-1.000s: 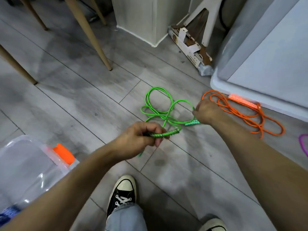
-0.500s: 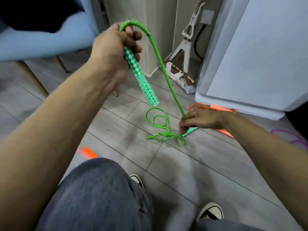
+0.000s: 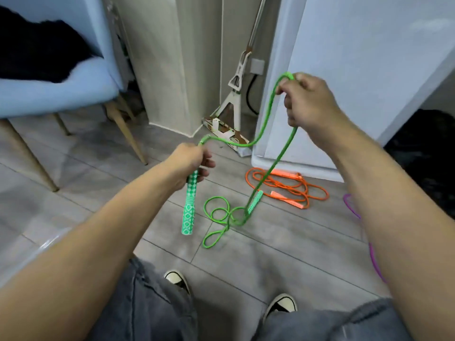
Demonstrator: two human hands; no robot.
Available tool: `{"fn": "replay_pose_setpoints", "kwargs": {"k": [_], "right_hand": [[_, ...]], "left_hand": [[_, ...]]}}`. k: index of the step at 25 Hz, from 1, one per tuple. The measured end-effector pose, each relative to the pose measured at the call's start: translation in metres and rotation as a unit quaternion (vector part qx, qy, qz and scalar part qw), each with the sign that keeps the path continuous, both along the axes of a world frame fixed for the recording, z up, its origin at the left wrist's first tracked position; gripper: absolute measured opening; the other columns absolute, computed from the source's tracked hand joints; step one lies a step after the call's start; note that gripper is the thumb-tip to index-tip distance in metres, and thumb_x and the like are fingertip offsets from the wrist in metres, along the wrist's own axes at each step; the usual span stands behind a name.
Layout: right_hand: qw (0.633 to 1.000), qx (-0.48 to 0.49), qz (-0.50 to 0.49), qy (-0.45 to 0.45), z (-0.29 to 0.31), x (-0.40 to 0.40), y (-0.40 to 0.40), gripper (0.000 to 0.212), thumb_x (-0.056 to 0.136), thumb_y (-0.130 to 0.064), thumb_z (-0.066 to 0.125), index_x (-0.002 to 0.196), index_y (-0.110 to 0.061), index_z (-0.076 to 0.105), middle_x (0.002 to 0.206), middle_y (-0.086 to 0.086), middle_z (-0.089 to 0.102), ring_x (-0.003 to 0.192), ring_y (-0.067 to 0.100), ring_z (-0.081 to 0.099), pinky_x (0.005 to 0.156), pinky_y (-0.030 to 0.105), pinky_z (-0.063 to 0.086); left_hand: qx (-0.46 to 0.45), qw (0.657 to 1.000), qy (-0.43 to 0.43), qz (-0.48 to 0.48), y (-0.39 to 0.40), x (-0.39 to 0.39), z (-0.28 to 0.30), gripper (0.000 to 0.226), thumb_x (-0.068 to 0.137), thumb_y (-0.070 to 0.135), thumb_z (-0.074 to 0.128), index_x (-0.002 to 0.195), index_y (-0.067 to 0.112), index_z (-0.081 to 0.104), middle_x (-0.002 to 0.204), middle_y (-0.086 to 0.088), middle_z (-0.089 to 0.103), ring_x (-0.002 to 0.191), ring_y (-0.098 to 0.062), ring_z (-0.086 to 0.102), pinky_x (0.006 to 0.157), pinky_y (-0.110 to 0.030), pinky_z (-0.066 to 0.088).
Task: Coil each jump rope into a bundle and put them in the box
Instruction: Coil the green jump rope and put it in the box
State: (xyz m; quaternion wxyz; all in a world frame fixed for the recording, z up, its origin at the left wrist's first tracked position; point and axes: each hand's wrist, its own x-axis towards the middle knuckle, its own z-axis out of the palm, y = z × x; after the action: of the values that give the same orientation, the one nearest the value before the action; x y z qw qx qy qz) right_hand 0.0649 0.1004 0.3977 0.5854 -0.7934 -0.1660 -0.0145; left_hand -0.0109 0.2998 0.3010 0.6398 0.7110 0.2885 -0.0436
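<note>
My left hand [image 3: 192, 163] grips the top of a green patterned handle [image 3: 190, 207] that hangs down from it. The green jump rope [image 3: 261, 134] runs from that handle up to my right hand [image 3: 307, 102], which holds a bend of the cord high in the air. From there the cord drops to the floor, where the second green handle [image 3: 254, 201] and several loose loops [image 3: 219, 217] lie. An orange jump rope [image 3: 288, 185] lies tangled on the floor to the right. A purple rope [image 3: 364, 232] shows at the right edge.
A clear plastic box edge [image 3: 46, 244] shows at the lower left. A blue chair [image 3: 49, 94] with wooden legs stands at the left. A mop [image 3: 234, 104] leans in the corner beside a white appliance [image 3: 357, 82]. My shoes [image 3: 280, 306] and knees fill the bottom.
My right hand has risen from the floor, lifting a bend of the green cord. My left hand has come down and toward the middle with its handle. The second handle stays on the floor.
</note>
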Motion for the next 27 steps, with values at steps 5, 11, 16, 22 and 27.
{"fn": "replay_pose_setpoints", "kwargs": {"k": [5, 11, 16, 22, 27], "right_hand": [[0.995, 0.029, -0.080, -0.047, 0.045, -0.017, -0.040, 0.020, 0.096, -0.021, 0.052, 0.081, -0.012, 0.063, 0.051, -0.001, 0.037, 0.040, 0.016, 0.028, 0.043, 0.020, 0.023], [0.996, 0.008, -0.053, 0.074, -0.023, -0.030, -0.077, 0.025, 0.102, -0.020, 0.050, 0.083, -0.017, 0.065, 0.045, -0.010, 0.030, 0.038, 0.010, 0.021, 0.044, 0.020, 0.017], [0.995, 0.064, -0.055, 0.049, -0.031, -0.037, -0.076, 0.024, 0.101, -0.019, 0.052, 0.084, -0.015, 0.069, 0.050, -0.006, 0.029, 0.042, 0.014, 0.021, 0.044, 0.021, 0.020], [0.984, 0.160, -0.071, 0.035, -0.031, -0.035, -0.064, 0.023, 0.101, -0.018, 0.051, 0.085, -0.014, 0.067, 0.049, -0.007, 0.029, 0.042, 0.014, 0.020, 0.045, 0.022, 0.018], [0.975, 0.217, -0.036, 0.023, -0.027, -0.037, -0.063, 0.024, 0.103, -0.018, 0.050, 0.086, -0.014, 0.066, 0.050, -0.004, 0.027, 0.042, 0.013, 0.019, 0.045, 0.024, 0.017]], "left_hand": [[-0.028, 0.994, -0.056, -0.088, -0.009, -0.009, 0.003, 0.022, 0.096, 0.014, 0.046, 0.083, 0.007, 0.062, 0.059, -0.005, 0.045, 0.046, -0.021, 0.039, 0.055, -0.028, 0.039], [-0.007, 0.985, -0.061, -0.160, -0.029, -0.012, 0.020, 0.034, 0.102, 0.035, 0.044, 0.087, 0.009, 0.060, 0.054, -0.006, 0.049, 0.045, -0.024, 0.048, 0.060, -0.033, 0.051], [0.068, 0.962, -0.049, -0.262, -0.046, -0.015, 0.019, 0.028, 0.102, 0.030, 0.050, 0.092, 0.007, 0.064, 0.077, -0.014, 0.066, 0.070, -0.030, 0.068, 0.083, -0.048, 0.058], [0.107, 0.919, 0.009, -0.379, -0.059, -0.012, 0.019, 0.058, 0.104, 0.047, 0.033, 0.095, 0.009, 0.075, 0.102, -0.004, 0.076, 0.088, -0.023, 0.070, 0.090, -0.038, 0.054], [0.293, 0.869, -0.028, -0.398, -0.053, -0.006, 0.002, 0.037, 0.095, 0.009, 0.048, 0.127, 0.022, 0.063, 0.121, 0.002, 0.070, 0.099, -0.011, 0.063, 0.096, -0.029, 0.049]]}}
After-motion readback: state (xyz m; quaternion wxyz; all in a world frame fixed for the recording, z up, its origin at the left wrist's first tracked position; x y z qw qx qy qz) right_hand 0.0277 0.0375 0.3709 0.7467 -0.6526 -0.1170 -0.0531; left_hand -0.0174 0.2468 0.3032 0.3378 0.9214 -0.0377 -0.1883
